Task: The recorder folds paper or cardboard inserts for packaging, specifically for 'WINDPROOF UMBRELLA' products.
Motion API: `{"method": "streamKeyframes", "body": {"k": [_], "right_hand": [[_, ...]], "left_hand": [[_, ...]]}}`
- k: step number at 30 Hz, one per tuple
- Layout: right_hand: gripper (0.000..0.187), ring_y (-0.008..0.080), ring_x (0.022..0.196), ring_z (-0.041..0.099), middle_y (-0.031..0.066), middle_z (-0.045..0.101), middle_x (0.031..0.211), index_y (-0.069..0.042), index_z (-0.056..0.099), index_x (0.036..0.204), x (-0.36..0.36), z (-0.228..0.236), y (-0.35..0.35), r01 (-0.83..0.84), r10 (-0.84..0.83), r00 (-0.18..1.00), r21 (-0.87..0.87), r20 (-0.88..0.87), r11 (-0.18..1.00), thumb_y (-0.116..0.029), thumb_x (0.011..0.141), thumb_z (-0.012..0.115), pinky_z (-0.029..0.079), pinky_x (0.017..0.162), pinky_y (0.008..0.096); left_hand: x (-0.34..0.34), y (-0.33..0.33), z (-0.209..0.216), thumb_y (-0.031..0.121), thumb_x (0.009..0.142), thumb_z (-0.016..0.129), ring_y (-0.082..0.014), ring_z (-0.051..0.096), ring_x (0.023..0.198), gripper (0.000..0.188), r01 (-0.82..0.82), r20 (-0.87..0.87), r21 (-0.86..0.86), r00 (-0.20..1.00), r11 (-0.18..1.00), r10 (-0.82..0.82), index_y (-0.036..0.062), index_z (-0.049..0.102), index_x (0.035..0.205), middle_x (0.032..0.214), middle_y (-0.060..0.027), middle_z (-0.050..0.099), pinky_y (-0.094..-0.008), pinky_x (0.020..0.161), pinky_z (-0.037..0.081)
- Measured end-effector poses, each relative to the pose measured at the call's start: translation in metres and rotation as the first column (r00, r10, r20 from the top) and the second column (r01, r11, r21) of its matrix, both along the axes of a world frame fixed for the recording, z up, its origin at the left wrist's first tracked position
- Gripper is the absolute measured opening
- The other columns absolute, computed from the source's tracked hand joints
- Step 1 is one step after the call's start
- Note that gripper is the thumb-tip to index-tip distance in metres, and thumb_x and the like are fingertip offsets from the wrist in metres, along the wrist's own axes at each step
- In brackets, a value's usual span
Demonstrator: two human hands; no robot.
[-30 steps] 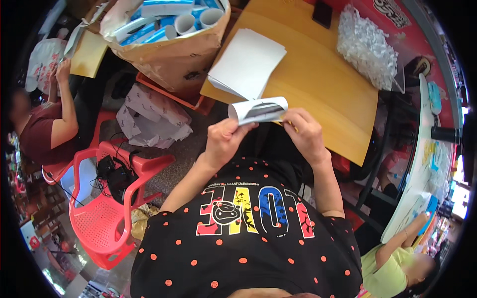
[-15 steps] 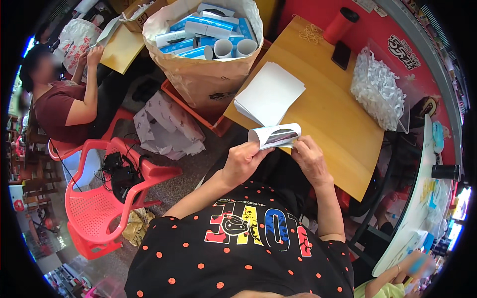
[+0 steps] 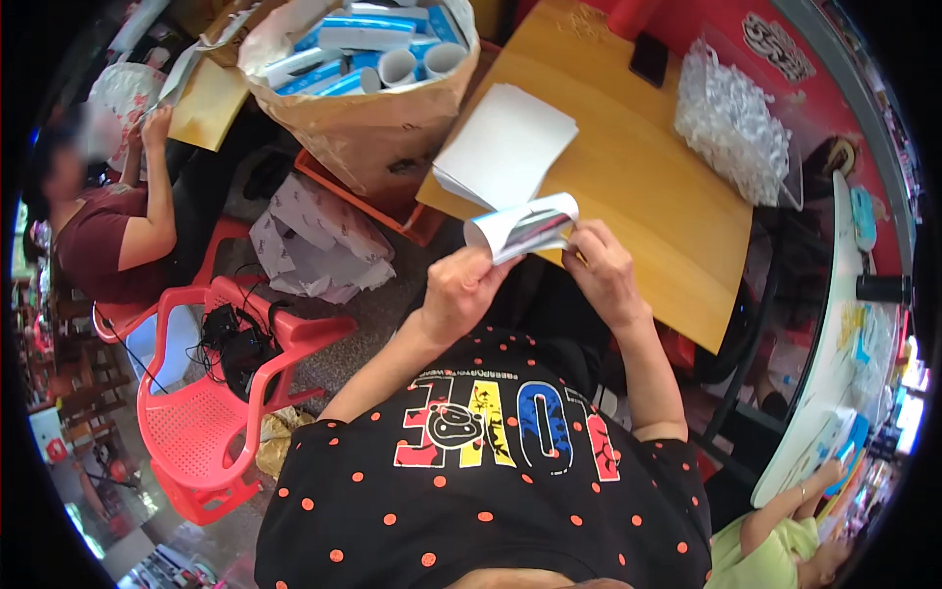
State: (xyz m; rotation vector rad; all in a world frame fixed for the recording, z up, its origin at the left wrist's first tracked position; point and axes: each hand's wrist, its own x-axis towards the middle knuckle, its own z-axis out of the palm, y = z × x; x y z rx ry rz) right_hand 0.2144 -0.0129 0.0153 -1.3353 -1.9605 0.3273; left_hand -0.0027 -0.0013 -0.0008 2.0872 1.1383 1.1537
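Over the near edge of the wooden table (image 3: 648,187), just in front of my chest, I hold a partly rolled glossy sheet (image 3: 523,226) between both hands. Largest first: the table carries a flat stack of white sheets (image 3: 505,147) close behind the roll and a clear bag of small white pieces (image 3: 731,133) toward its far right; beside the table's left end stands a big brown paper sack (image 3: 368,128) filled with finished rolls, blue-and-white tubes showing their open ends. My left hand (image 3: 461,294) is closed on the roll's lower left end, thumb over the curl. My right hand (image 3: 601,270) pinches the right end, fingertips pressed together on the sheet's edge. I judge the sheet to be light, thin and springy: it will uncurl if either pinch relaxes, and its glossy face is likely slippery. It creases easily, so hold it at both ends with light, even pressure, never across the middle.
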Motion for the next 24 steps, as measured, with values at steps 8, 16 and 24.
{"method": "streamKeyframes", "body": {"k": [8, 16, 24], "right_hand": [[0.018, 0.0172, 0.066, 0.057, 0.0063, 0.056, 0.071, -0.002, 0.054, 0.078, 0.000, -0.003, -0.005, 0.091, -0.112, 0.985, -0.156, -0.133, 0.984, 0.004, 0.072, 0.069, 0.045, 0.060, 0.0283], [0.015, 0.0051, 0.071, 0.053, -0.0014, 0.063, 0.078, 0.002, 0.066, 0.093, 0.031, 0.011, -0.002, -0.108, -0.211, 0.836, -0.527, -0.507, 0.843, -0.012, 0.087, 0.065, 0.044, 0.065, 0.0209], [0.013, 0.0074, 0.079, 0.058, 0.0022, 0.065, 0.084, 0.003, 0.065, 0.091, 0.035, 0.013, 0.009, -0.268, -0.037, 0.900, -0.619, -0.433, 0.739, -0.009, 0.086, 0.067, 0.048, 0.073, 0.0214]], "left_hand": [[0.002, 0.003, 0.002, 0.004, 0.075, 0.074, -0.0278, 0.063, 0.059, 0.019, 0.037, 0.048, 0.206, 0.998, 0.978, -0.047, 0.0003, 0.067, 0.092, 0.071, -0.0129, 0.064, -0.0332, 0.053, 0.049], [-0.009, 0.005, 0.010, -0.003, 0.075, 0.073, -0.0287, 0.069, 0.076, 0.020, 0.110, -0.012, 0.156, 0.994, 0.982, -0.110, -0.0037, 0.067, 0.094, 0.086, -0.0163, 0.069, -0.0302, 0.067, 0.053], [-0.014, 0.012, 0.015, -0.002, 0.070, 0.076, -0.0275, 0.068, 0.072, 0.023, 0.191, -0.054, 0.218, 0.981, 0.957, -0.184, -0.0019, 0.069, 0.092, 0.084, -0.0149, 0.069, -0.0303, 0.062, 0.053]]}}
